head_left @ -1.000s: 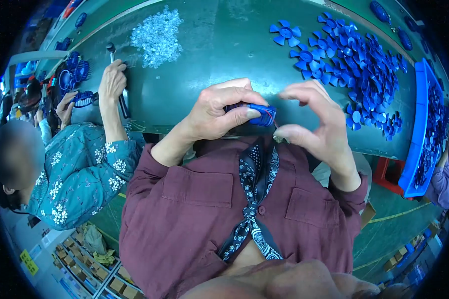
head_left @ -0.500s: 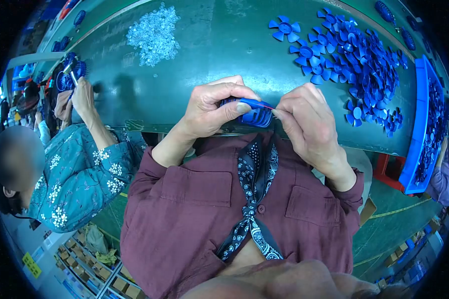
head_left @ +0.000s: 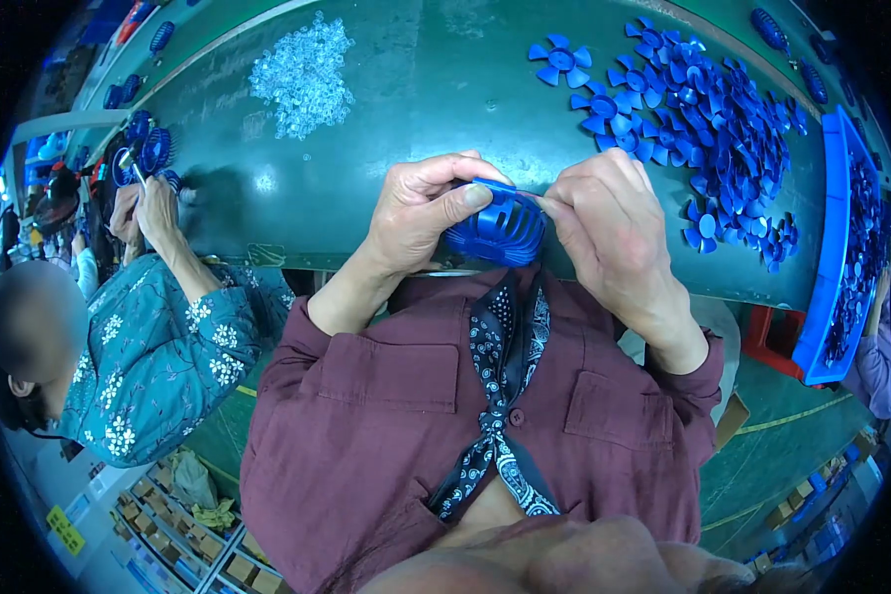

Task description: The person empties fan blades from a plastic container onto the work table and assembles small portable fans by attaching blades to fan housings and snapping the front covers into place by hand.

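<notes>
My left hand point(head_left: 421, 210) grips a blue slotted fan housing point(head_left: 500, 230) between thumb and fingers, just over the table's near edge. The housing is tilted, with its ribbed side towards me. To its right, my right hand point(head_left: 609, 213) is closed in a pinch at the housing's upper rim. A thin wire, reddish half a second ago, runs from the housing to those fingertips; its end is hidden by them. Blue fan blades point(head_left: 708, 129) lie in a heap to the right of my hands. Small clear plastic pieces point(head_left: 302, 79) form a pile at the far left.
A blue tray point(head_left: 830, 257) of more fan blades stands at the right over a red stand point(head_left: 770, 342). On the left, a co-worker point(head_left: 158, 346) handles blue fan parts point(head_left: 153, 148) with a tool. The green table point(head_left: 436, 89) has its near edge against my body.
The housing has turned in my left hand, so more of its ribbed side shows. My right hand stays pinched near its rim. The co-worker's hands have shifted slightly.
</notes>
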`<state>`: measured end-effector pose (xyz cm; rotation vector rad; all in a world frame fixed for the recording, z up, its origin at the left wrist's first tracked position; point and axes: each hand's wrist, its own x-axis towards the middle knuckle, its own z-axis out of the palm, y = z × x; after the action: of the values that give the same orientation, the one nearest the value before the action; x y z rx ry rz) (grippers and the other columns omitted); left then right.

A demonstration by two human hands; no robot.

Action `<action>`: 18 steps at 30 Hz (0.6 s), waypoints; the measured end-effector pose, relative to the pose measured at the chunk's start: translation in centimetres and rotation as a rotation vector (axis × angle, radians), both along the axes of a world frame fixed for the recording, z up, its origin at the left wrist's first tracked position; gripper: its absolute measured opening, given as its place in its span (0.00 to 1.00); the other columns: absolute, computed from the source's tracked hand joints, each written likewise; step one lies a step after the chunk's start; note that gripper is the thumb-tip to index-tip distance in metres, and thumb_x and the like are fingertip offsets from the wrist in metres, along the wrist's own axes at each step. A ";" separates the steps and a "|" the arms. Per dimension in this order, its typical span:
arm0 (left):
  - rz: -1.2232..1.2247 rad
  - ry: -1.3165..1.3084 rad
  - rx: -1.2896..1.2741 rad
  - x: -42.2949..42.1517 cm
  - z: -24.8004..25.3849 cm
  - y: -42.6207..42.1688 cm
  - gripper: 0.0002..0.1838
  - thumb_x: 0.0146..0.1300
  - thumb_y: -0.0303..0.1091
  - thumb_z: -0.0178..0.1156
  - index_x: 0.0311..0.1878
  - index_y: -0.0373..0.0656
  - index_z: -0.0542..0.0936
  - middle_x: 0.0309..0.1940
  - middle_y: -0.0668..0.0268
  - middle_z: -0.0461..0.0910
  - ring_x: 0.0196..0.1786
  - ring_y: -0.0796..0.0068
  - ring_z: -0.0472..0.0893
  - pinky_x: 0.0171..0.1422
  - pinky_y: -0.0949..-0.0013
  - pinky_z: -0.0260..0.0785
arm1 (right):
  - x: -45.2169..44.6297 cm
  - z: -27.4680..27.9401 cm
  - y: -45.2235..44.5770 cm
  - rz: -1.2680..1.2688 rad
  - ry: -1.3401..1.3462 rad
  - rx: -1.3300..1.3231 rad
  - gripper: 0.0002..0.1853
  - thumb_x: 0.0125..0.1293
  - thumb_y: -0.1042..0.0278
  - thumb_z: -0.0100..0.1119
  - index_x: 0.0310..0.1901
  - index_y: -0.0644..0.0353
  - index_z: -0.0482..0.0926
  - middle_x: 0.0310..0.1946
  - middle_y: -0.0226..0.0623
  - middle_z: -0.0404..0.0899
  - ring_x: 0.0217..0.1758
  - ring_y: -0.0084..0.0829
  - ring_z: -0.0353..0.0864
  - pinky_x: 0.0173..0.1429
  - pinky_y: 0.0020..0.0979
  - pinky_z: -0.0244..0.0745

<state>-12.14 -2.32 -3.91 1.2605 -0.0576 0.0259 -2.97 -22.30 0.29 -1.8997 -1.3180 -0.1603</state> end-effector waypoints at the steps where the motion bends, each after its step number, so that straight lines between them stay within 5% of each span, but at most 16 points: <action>1: 0.028 0.050 -0.069 0.1 -0.2 -0.1 0.09 0.66 0.28 0.61 0.45 0.33 0.82 0.38 0.65 0.81 0.41 0.79 0.79 0.48 0.76 0.71 | 0.3 -0.3 0.2 -0.027 -0.038 -0.012 0.10 0.53 0.77 0.66 0.32 0.59 0.73 0.30 0.36 0.72 0.35 0.38 0.71 0.38 0.37 0.63; 18: 0.131 0.382 -0.413 1.0 -1.2 0.1 0.13 0.64 0.32 0.64 0.48 0.36 0.80 0.39 0.65 0.84 0.40 0.79 0.82 0.48 0.75 0.76 | 1.6 -3.0 1.9 -0.063 0.093 0.052 0.11 0.54 0.73 0.68 0.39 0.62 0.79 0.32 0.37 0.76 0.38 0.39 0.74 0.41 0.37 0.68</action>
<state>-11.14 -2.24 -5.06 0.8376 0.3455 -0.0870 -1.37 -20.42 -2.69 -1.8834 -1.1821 -0.1354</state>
